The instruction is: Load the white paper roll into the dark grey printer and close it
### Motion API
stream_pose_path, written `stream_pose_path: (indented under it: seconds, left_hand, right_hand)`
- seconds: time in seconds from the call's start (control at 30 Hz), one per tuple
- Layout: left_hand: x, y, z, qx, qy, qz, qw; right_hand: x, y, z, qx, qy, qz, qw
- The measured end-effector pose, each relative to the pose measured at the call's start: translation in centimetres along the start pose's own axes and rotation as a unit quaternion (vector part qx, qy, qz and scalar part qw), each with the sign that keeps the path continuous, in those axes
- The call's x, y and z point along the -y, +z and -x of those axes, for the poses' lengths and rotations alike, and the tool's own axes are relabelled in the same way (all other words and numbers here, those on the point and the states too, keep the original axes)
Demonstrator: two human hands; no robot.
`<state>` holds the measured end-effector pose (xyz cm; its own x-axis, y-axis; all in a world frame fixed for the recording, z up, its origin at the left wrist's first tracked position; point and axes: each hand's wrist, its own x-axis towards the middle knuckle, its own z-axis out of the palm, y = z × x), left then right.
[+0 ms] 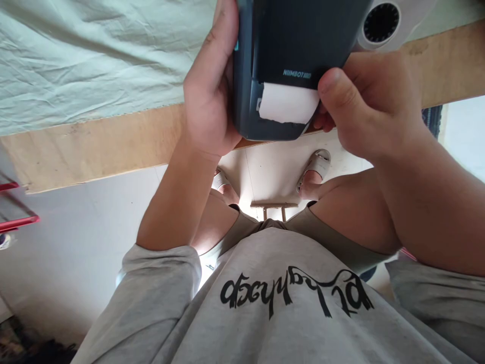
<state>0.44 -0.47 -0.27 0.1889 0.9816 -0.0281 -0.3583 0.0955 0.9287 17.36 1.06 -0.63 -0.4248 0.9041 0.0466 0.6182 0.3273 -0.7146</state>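
Note:
A dark label printer (295, 45) marked NIIMBOT is held up over the edge of a wooden board. A strip of white label paper (288, 103) sticks out of its slot, with an uneven front edge. My left hand (212, 91) is wrapped round the printer's left side, most fingers hidden behind it. On the other side, my right hand (364, 101) is closed at the printer's lower right edge. Its thumb tip lies right by the paper's right end; whether it also pinches the paper, I cannot tell.
A white rounded thing (411, 20) with a black ribbed centre is behind the printer at upper right. Pale green cloth (94, 55) covers the surface bordered by the wooden board (94, 144). Red bars (18, 222) stand at far left. A small wooden stool (273, 205) is below.

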Motion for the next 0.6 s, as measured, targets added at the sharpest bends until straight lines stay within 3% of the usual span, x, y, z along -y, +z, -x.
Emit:
stream_pose_path:
  seconds: [0.1, 0.2, 0.37, 0.6]
  left_hand:
    - [0.8, -0.5, -0.8, -0.013, 0.074, 0.055, 0.996]
    - [1.2, -0.8, -1.3, -0.05, 0.097, 0.082, 0.991]
    - [0.7, -0.6, -1.0, -0.048, 0.085, 0.13, 0.987]
    - [0.5, 0.7, -0.4, -0.12, 0.094, 0.125, 0.98]
  right_hand:
    - [-0.1, 0.0, 0.0, 0.013, 0.003, 0.033, 0.999]
    - [-0.1, -0.1, 0.0, 0.019, 0.012, 0.057, 0.998]
    - [0.2, -0.2, 0.1, 0.036, 0.008, 0.066, 0.997]
    - [0.5, -0.4, 0.2, 0.065, 0.014, 0.087, 0.994]
